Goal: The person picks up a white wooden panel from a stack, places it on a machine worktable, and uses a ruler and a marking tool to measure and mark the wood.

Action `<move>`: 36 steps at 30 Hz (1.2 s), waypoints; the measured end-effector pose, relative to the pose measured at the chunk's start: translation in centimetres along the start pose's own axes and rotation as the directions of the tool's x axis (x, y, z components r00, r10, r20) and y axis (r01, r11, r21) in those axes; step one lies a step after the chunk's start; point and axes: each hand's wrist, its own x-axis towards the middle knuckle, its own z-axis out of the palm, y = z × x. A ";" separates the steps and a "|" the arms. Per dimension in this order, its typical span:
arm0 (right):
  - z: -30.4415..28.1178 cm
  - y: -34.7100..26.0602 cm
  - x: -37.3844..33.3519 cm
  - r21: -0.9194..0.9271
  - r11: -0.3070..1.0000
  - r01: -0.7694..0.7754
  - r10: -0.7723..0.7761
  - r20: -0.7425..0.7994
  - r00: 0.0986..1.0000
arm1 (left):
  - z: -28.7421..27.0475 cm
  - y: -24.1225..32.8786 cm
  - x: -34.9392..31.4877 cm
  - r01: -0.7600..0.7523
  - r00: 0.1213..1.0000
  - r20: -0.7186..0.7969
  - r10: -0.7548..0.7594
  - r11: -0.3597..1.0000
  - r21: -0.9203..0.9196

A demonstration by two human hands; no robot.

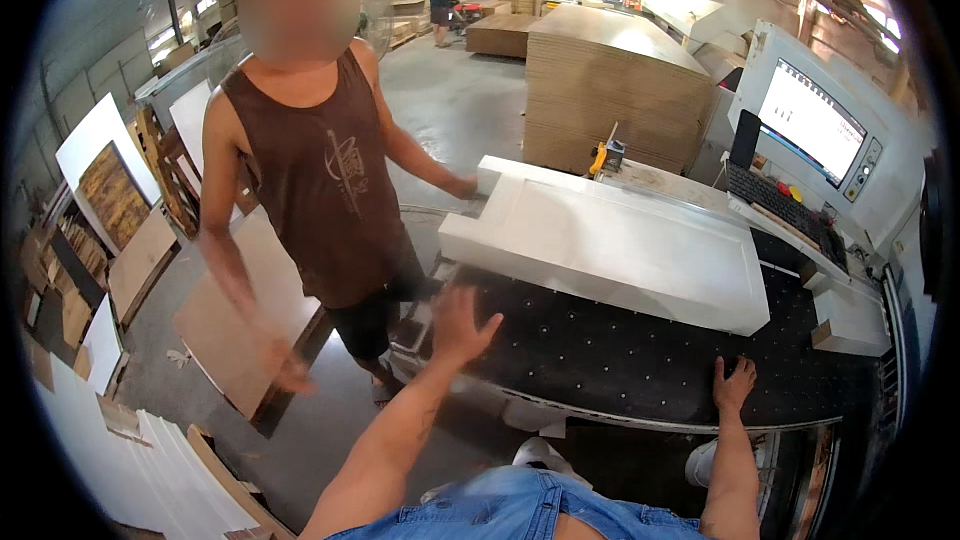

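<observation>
My left hand is raised over the left end of the black work table, fingers spread and slightly blurred, holding nothing. Farther right, my right hand rests on the table's front part, its fingers loosely bent and apart, with nothing in them. Beyond both hands a white panel with a recessed middle and a notched left end lies across the table, touching neither hand. A co-worker in a dark sleeveless top stands at the left; one of their hands is at the panel's far left end, the other hangs low and blurred.
A tall stack of brown boards stands behind the table. At the right are a control screen, a keyboard and a white block. Boards lean at the left. Another person stands far back.
</observation>
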 end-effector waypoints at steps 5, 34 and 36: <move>-0.3 0.7 0.3 0.033 0.998 0.057 -0.056 -0.047 0.997 | -0.6 0.9 0.4 0.027 0.998 0.059 -0.029 0.998 0.048; 0.2 0.6 0.2 0.011 0.999 0.047 -0.047 -0.041 0.998 | 0.1 0.2 -0.4 0.015 0.999 -0.046 -0.009 0.990 0.142; -0.2 0.1 0.1 0.022 0.999 0.043 -0.042 -0.037 0.998 | 0.2 0.1 -0.4 0.019 0.999 -0.033 -0.014 0.988 0.151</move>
